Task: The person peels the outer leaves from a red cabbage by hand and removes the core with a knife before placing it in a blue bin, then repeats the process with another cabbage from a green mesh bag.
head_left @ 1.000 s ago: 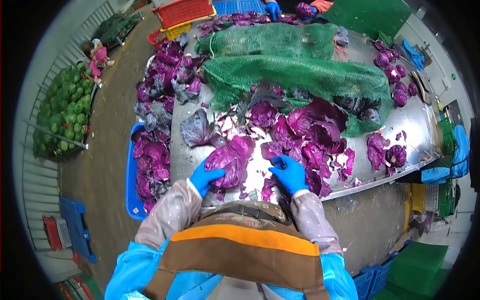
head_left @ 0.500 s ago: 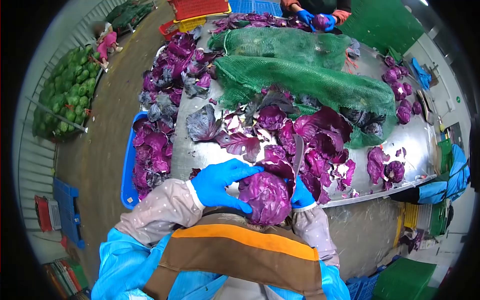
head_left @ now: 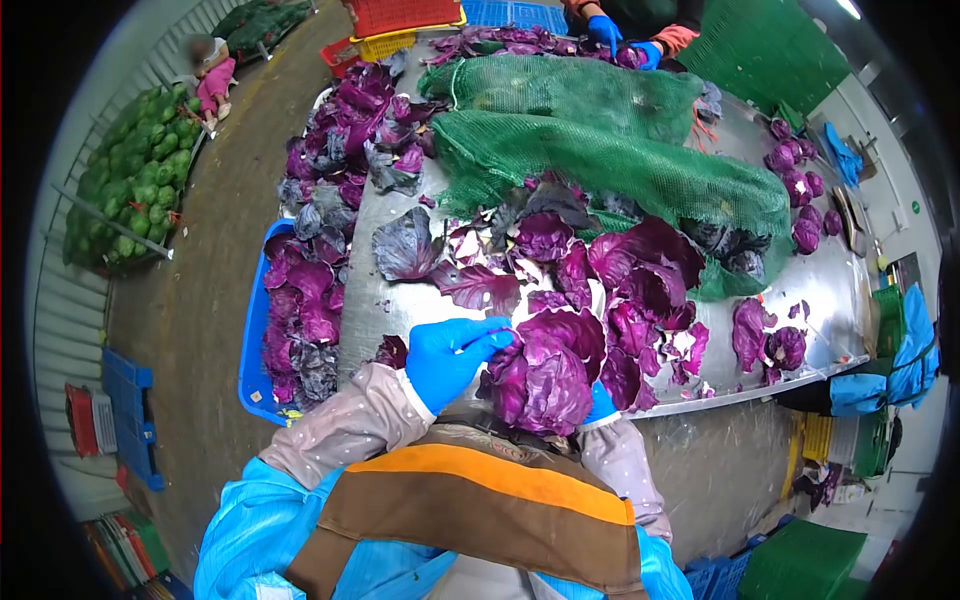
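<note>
A red cabbage (head_left: pixel 545 385) is at the table's near edge, just in front of my apron, with a loosened outer leaf (head_left: pixel 572 332) standing up at its top. My left hand (head_left: pixel 448 365), in a blue glove, is closed, pinching a leaf edge at the cabbage's upper left between thumb and fingers. On the other side, my right hand (head_left: pixel 600 405), also blue-gloved, rests against the cabbage's lower right; its fingers are hidden behind the head. No knife blade shows now. Loose purple leaves (head_left: pixel 640 270) lie just beyond the cabbage.
A blue tub (head_left: pixel 257 375) full of purple leaves stands left of the metal table (head_left: pixel 385 315). Green mesh sacks (head_left: pixel 620 165) lie across the table. Opposite, a co-worker's blue-gloved hands (head_left: pixel 605 35) handle cabbage. More small cabbages (head_left: pixel 797 185) sit at the right.
My left hand has gone from spreading around the cabbage to pinching a leaf edge. The cabbage has turned, and the knife blade seen by my right hand is out of sight.
</note>
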Available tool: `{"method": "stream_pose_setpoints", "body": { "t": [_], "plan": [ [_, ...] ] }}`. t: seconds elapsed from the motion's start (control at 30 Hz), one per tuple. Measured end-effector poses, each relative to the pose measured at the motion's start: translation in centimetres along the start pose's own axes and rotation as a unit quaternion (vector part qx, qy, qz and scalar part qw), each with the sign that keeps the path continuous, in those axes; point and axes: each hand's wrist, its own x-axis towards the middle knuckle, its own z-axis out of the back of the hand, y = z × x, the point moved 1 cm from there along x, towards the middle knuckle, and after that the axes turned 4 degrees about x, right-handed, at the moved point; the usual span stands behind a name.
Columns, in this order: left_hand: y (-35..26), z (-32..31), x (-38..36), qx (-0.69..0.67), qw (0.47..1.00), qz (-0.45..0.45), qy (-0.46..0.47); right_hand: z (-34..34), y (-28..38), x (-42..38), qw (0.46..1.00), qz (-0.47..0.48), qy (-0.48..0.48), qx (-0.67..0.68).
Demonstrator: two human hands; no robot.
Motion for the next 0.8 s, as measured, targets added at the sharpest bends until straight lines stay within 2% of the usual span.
{"method": "stream_pose_setpoints", "body": {
  "t": [0.03, 0.1, 0.2, 0.23, 0.27, 0.33, 0.37, 0.43, 0.5, 0.53, 0.57, 0.63, 0.7, 0.73, 0.8],
  "plan": [
    [1.1, -0.3, 0.1, -0.122, 0.985, 0.115, -0.042, -0.5, 0.0, -0.4, 1.000, 0.001, -0.006, 0.006],
    [4.3, 3.6, 4.2, -0.187, 0.964, 0.164, -0.091, -1.2, 0.3, -0.7, 1.000, 0.001, 0.009, -0.010],
    [7.2, 4.0, 5.1, -0.043, 0.995, -0.038, -0.084, -1.2, 0.6, -0.9, 0.998, 0.009, 0.036, -0.056],
    [4.3, 3.2, 3.8, -0.187, 0.974, 0.126, 0.023, -1.2, 0.6, -1.0, 0.996, 0.015, 0.039, -0.075],
    [4.1, 1.7, 2.1, -0.185, 0.965, 0.124, 0.140, -1.2, 1.1, -1.2, 0.993, 0.027, 0.043, -0.106],
    [3.6, -1.5, -1.3, -0.157, 0.909, 0.097, 0.375, -1.7, 2.4, -2.2, 0.971, 0.075, 0.039, -0.222],
    [3.5, -1.7, -1.7, -0.191, 0.901, 0.180, 0.346, -2.4, 3.4, -3.0, 0.946, 0.115, 0.028, -0.301],
    [1.9, -1.0, -1.2, -0.174, 0.911, 0.217, 0.305, -4.1, 5.4, -4.8, 0.858, 0.233, -0.038, -0.456],
    [0.2, -0.5, -0.7, -0.117, 0.947, 0.124, 0.274, -6.2, 6.5, -6.6, 0.767, 0.362, -0.138, -0.511],
    [-0.7, -0.3, -0.3, -0.089, 0.959, 0.074, 0.259, -7.0, 6.4, -7.6, 0.721, 0.414, -0.131, -0.540],
    [-2.0, -0.3, -0.3, 0.000, 0.962, 0.069, 0.265, -8.3, 6.0, -8.9, 0.736, 0.397, -0.120, -0.535],
    [-3.9, -0.2, -0.6, 0.177, 0.944, 0.059, 0.274, -11.4, 4.6, -9.6, 0.655, 0.361, -0.009, -0.664],
    [-3.1, -0.4, -0.9, 0.182, 0.948, 0.051, 0.255, -14.8, 2.9, -8.6, 0.544, 0.378, -0.002, -0.749],
    [-2.9, -0.4, -1.0, 0.176, 0.952, 0.041, 0.248, -14.8, 2.3, -8.1, 0.563, 0.339, -0.040, -0.753],
    [-2.6, -0.6, -1.1, 0.167, 0.955, 0.054, 0.240, -11.5, 2.2, -6.6, 0.572, 0.345, -0.023, -0.743]
  ]
}}
